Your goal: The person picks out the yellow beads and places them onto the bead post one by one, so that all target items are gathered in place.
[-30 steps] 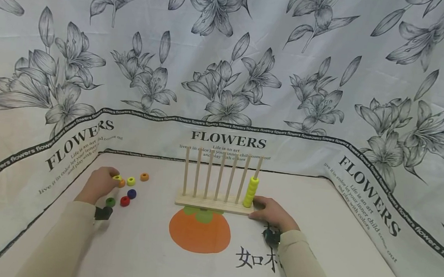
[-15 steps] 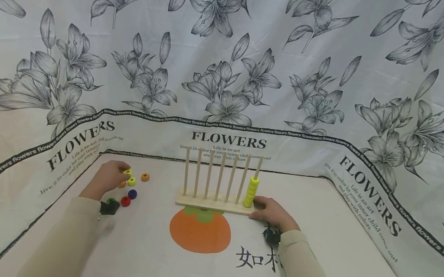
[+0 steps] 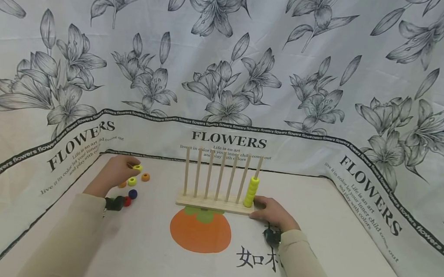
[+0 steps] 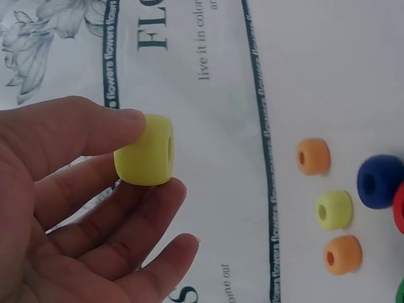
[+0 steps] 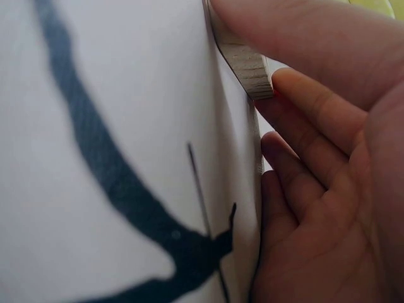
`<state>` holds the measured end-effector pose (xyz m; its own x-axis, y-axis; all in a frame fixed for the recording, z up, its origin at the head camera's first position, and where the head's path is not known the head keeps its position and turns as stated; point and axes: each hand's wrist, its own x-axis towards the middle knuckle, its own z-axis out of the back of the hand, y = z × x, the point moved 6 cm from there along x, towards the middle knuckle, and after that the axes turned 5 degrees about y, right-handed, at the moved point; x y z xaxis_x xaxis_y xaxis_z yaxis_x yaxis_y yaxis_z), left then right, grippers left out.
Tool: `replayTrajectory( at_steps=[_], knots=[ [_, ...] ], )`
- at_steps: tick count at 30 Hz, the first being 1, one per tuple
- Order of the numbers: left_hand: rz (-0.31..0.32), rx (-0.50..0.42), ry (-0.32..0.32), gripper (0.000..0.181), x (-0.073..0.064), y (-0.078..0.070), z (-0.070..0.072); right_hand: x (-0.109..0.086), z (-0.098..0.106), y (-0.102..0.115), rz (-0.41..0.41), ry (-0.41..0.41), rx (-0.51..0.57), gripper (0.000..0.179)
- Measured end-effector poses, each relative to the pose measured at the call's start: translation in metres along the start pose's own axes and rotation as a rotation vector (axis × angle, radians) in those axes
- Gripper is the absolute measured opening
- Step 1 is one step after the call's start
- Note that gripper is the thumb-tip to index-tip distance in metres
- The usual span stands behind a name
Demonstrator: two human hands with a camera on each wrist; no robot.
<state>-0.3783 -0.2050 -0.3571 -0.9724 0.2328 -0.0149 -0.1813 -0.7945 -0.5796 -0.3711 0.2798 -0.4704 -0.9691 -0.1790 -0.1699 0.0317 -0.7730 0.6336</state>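
My left hand (image 3: 114, 174) pinches a yellow bead (image 4: 144, 151) between thumb and fingers, raised above the table at the left. The bead's hole faces sideways in the left wrist view. At the centre stands a wooden bead stand with a long base (image 3: 209, 204) and several upright rods. Yellow beads (image 3: 251, 193) are stacked on its rightmost rod; the other rods are bare. My right hand (image 3: 275, 213) grips the right end of the base, thumb in front and fingers behind. In the right wrist view, the base's wooden end (image 5: 246, 63) shows between thumb and fingers.
Loose beads lie beside my left hand: a yellow one (image 3: 132, 181), an orange one (image 3: 146, 177), another orange (image 4: 343, 255), a blue one (image 3: 133, 194) and a red one (image 3: 127, 201). A green bead (image 4: 400, 295) is partly cut off. A flower-printed cloth (image 3: 225, 91) walls the table.
My left hand has lifted the yellow bead from among the loose beads and moved it a little right and away from me. My right hand and the stand have stayed put.
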Motion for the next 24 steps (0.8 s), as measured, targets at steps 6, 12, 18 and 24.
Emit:
replayTrajectory(
  at_steps=[6, 12, 18, 24],
  knots=[
    [-0.013, -0.009, -0.002, 0.044, 0.0, -0.014, 0.004, 0.0, 0.0, 0.0, -0.007, 0.005, 0.008, 0.08],
    [-0.022, -0.012, -0.002, 0.042, -0.003, -0.029, 0.006, 0.0, 0.0, 0.0, -0.007, 0.005, 0.012, 0.08],
    [-0.027, -0.022, -0.008, 0.041, -0.004, -0.045, 0.007, 0.001, -0.001, -0.001, -0.004, 0.005, 0.006, 0.081],
    [-0.047, -0.035, -0.024, 0.038, 0.0, -0.057, 0.005, 0.001, -0.001, -0.002, -0.007, 0.005, 0.012, 0.081]
  ],
)
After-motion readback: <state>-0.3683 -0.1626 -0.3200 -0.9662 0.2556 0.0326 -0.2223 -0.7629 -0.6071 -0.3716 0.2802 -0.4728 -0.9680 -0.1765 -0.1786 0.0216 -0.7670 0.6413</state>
